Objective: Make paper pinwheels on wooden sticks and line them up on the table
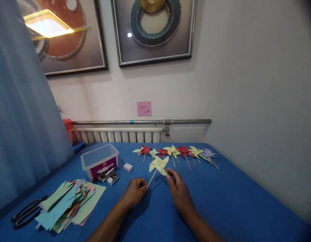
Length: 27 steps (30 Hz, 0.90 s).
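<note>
A pale yellow paper pinwheel (159,164) on a thin wooden stick is tilted up over the blue table. My left hand (135,192) is closed on the lower end of the stick. Beside the pinwheel's lower right blade, my right hand (179,191) is open with fingers curved; its fingertips are at the blade's edge, and I cannot tell whether they touch it. Behind, a row of finished-looking pinwheels in red (183,151), pale yellow, light green and lilac (208,153) lies on the table.
At left are a clear plastic tub (100,163), an open small box (112,177) with metal pins, and a small white box (128,167). A stack of coloured paper (69,205) lies near black-handled scissors (28,211). A radiator (120,135) and wall stand behind the blue table (236,201).
</note>
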Each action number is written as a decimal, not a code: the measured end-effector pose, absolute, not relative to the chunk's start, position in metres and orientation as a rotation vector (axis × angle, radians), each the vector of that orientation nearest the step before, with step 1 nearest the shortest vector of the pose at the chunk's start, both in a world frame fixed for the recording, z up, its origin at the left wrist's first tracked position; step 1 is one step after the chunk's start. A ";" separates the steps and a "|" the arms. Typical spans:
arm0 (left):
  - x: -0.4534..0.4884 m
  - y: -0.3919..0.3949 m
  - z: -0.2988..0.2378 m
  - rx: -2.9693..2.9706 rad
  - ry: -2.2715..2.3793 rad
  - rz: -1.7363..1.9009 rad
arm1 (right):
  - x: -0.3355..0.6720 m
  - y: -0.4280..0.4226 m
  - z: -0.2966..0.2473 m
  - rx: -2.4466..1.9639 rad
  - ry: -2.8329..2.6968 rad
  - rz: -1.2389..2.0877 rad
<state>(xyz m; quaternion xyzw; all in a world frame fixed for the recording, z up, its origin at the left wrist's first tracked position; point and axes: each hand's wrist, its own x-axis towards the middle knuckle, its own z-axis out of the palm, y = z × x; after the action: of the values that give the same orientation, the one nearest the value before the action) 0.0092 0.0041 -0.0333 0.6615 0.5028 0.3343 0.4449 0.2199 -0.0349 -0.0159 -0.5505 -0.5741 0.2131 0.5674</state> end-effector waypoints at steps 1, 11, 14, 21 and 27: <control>0.009 0.004 -0.033 1.646 1.241 0.833 | 0.217 -0.037 -0.015 -1.281 -1.370 0.510; 0.009 0.001 -0.028 1.628 1.275 0.852 | 0.210 -0.045 -0.010 -1.302 -1.349 0.588; 0.010 0.001 -0.029 1.630 1.268 0.848 | 0.223 -0.034 -0.013 -1.334 -1.213 0.470; 0.010 0.003 -0.031 1.634 1.255 0.830 | 0.232 -0.028 -0.018 -1.364 -1.326 0.457; 0.010 0.001 -0.026 1.650 1.261 0.823 | 0.215 -0.042 -0.014 -1.294 -1.479 0.464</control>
<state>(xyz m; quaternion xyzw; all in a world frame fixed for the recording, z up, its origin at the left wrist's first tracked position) 0.0104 0.0006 -0.0264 0.6639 0.5072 0.3312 0.4385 0.2146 -0.0418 -0.0141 -0.5426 -0.6202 0.1946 0.5321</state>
